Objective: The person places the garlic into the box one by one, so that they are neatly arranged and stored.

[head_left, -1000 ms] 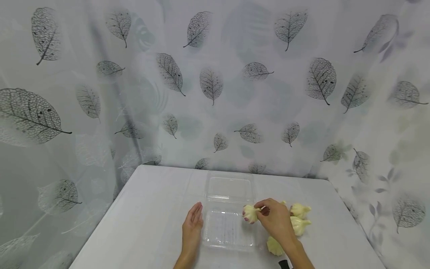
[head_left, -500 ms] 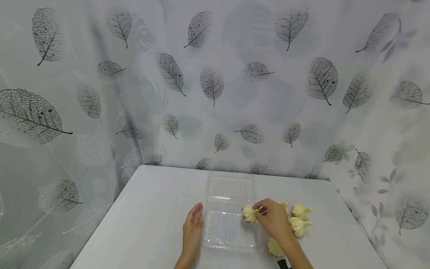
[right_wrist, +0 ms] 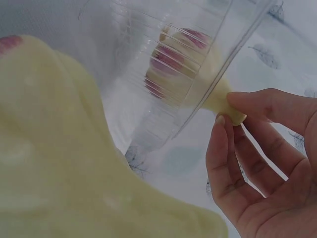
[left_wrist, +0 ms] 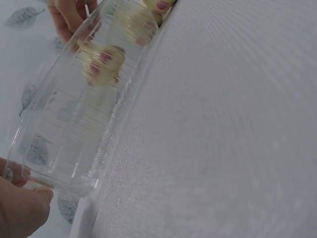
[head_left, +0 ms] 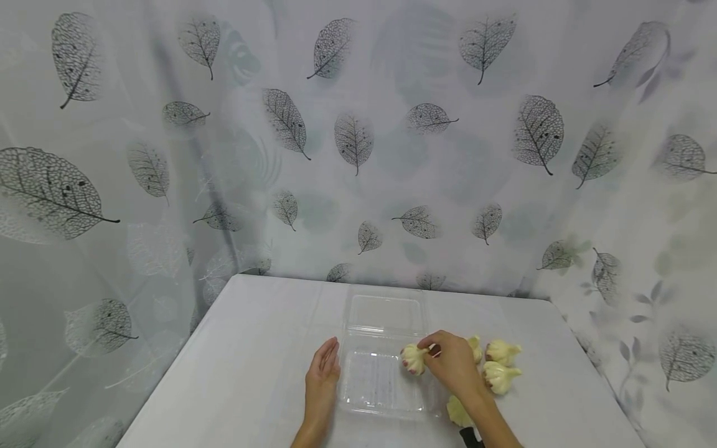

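Note:
My right hand pinches a garlic bulb by its stem between thumb and fingertips. The bulb, cream with purple patches, is tilted over the right part of a clear plastic clamshell container. Through the ribbed wall in the right wrist view, the held bulb shows inside the tray. My left hand stands along the container's left side, fingers straight. In the left wrist view its thumb lies close to the container's corner.
Right of the container lie more garlic bulbs, including one by my right wrist and another behind it. A black strap crosses my right wrist. The container's lid lies open toward the back. A leaf-print curtain surrounds the white table.
My right hand has shifted slightly left with the garlic bulb, lowering it a little over the container. The left hand has stayed in place.

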`<state>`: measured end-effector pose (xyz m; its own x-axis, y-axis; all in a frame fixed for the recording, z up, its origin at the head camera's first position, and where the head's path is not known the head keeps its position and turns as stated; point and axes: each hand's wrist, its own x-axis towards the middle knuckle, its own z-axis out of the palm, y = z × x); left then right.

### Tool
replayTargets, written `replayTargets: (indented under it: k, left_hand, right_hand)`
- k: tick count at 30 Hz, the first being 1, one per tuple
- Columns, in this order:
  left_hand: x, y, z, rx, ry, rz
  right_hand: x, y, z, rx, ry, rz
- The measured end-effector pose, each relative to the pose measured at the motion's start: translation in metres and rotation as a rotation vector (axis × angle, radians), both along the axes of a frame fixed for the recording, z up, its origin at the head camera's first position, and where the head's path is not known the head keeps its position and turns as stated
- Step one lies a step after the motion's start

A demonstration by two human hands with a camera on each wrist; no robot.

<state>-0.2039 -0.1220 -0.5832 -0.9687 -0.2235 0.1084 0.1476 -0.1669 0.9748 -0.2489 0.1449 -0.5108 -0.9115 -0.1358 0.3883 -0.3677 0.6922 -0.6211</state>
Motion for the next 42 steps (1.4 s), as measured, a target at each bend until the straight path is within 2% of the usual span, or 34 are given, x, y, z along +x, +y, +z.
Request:
replayTargets:
  k: [12, 30, 42]
  left_hand:
    - [0.001, 0.000, 0.002, -0.023, 0.014, -0.003]
    - [-0.001, -0.001, -0.001, 0.009, -0.007, -0.006]
    - [0.000, -0.001, -0.002, 0.002, 0.001, -0.003]
  right_hand:
    - [-0.004, 0.000, -0.003, 0.034, -0.057, 0.000]
    - [-0.009, 0.001, -0.013, 0.057, -0.014, 0.007]
    - [-0.004, 0.004, -0.007, 0.000, -0.009, -0.015]
